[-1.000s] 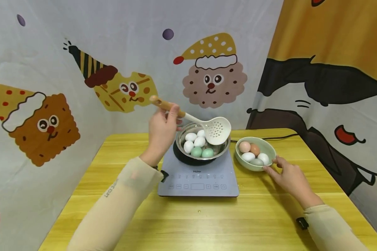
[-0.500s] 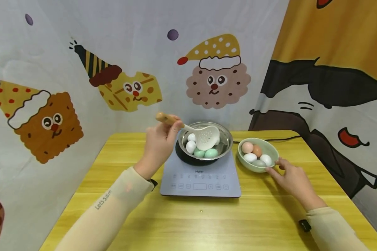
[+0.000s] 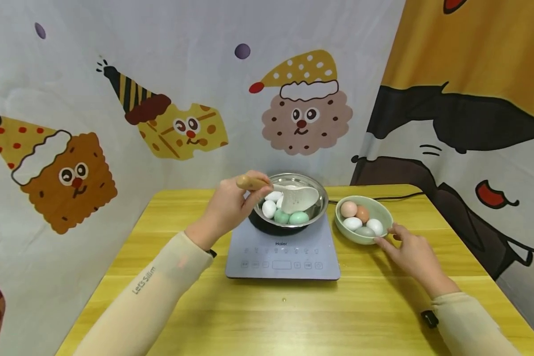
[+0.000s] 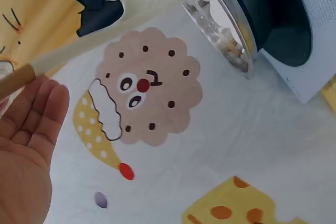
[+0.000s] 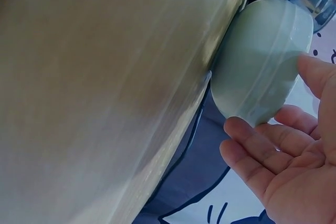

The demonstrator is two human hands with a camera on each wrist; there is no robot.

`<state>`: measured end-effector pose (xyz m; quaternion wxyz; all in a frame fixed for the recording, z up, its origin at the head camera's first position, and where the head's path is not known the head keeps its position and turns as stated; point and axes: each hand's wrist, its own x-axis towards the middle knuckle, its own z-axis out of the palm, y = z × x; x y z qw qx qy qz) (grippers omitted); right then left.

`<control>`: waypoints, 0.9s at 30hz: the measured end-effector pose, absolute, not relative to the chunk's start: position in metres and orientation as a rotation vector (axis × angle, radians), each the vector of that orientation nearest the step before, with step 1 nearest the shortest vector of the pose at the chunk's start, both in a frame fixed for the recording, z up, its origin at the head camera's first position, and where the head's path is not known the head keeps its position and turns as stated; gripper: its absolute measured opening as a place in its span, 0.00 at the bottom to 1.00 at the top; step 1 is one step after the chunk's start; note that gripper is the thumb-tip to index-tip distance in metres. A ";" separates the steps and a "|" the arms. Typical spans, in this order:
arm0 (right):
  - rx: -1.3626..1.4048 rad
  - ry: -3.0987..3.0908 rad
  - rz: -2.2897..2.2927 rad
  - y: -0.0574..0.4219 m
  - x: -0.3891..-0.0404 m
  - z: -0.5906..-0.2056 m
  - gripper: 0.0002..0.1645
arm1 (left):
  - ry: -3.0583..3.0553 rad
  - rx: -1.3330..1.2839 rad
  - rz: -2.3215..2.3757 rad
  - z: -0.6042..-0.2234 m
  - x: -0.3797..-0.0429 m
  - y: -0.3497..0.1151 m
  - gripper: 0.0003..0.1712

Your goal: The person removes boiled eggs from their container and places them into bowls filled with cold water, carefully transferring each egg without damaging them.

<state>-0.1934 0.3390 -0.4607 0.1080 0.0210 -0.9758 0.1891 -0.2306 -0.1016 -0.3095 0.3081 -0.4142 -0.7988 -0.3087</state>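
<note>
My left hand grips the wooden handle of a white slotted ladle. The ladle's perforated head is tilted inside a steel pan, above or among the eggs; whether it touches them is unclear. White eggs and green eggs lie in the pan, some hidden behind the ladle. With thumb and fingers, my right hand holds the near right side of a pale green bowl. Several eggs sit in that bowl, among them a brown egg and a white egg.
Under the pan is a grey induction cooktop, standing on a wooden table. A black cord runs behind the bowl to the right. Printed cloth hangs around the table's back and sides.
The ladle has come down from above the pan into it, and its head has tilted. My left hand has lowered with it. The right hand stays on the bowl.
</note>
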 end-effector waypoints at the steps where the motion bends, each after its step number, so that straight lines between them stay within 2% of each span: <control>1: 0.063 -2.869 0.557 0.339 -0.194 -0.461 0.39 | -2.112 -1.139 -0.769 -0.309 -0.229 -0.102 0.08; 6: 0.065 -2.870 0.549 0.339 -0.194 -0.460 0.39 | -2.104 -1.259 -0.544 -0.304 -0.216 -0.096 0.13; 17: 0.047 -2.891 0.551 0.338 -0.194 -0.464 0.40 | -2.236 -1.268 -0.499 -0.301 -0.209 -0.086 0.08; 20: 0.046 -2.889 0.551 0.338 -0.194 -0.465 0.40 | -2.272 -1.136 -0.654 -0.303 -0.215 -0.091 0.10; 27: 0.046 -2.889 0.546 0.336 -0.195 -0.464 0.41 | -2.430 -0.562 -1.274 -0.306 -0.237 -0.111 0.21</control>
